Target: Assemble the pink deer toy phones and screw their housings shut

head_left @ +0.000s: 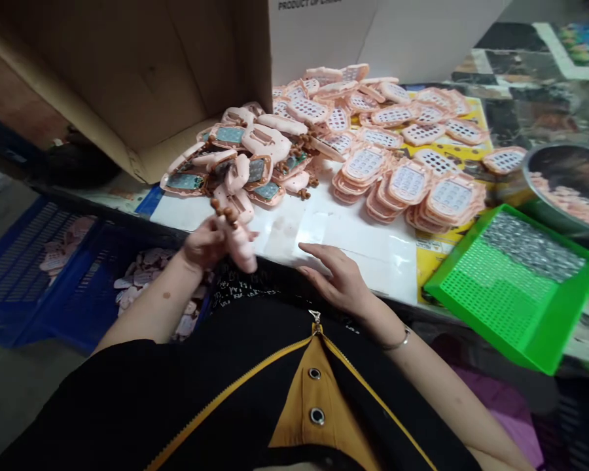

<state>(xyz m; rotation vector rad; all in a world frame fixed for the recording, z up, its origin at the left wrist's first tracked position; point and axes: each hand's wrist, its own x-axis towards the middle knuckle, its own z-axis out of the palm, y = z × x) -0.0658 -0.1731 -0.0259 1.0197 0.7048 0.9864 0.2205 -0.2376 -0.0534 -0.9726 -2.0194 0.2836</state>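
Observation:
My left hand (207,243) is closed on a pale pink plastic toy phone shell (239,245) with small brown knobs at its top, a little blurred, over the table's front edge. Just beyond it lies a heap of similar pink shells (267,145), some showing grey-blue panels and green circuit board. To the right, my right hand (336,278) hovers at the table edge with its fingers apart and nothing in them. Stacks of pink keypad faceplates (408,183) with white keys stand beyond that hand, and more faceplates (309,110) are piled behind them.
A large open cardboard box (201,65) stands at the back left. At right are a green perforated tray (500,301) with small metal parts, probably screws, and a metal bowl (530,176) of small pink pieces. Blue crates (83,294) with pink parts sit below the table at left.

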